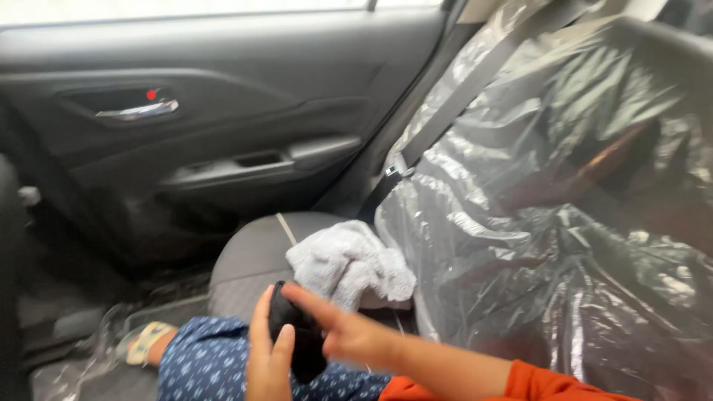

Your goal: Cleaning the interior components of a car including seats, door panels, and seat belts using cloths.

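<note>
**Cloth, Plastic and a Little Chrome**

The seat back (564, 208) was wrapped in clear plastic film, glossy and creased, catching the light. The seat cushion (252, 260) showed a matt grey woven fabric. On it lay a pale grey towel (349, 263), soft and fuzzy. The left hand (267, 356) and right hand (349, 334) held a black cloth (297, 334), dull and matt. The door panel (223, 67) was dark, matt moulded plastic; its handle (137, 111) shone like polished chrome. The seat belt (460, 96) looked like smooth grey webbing.
</note>
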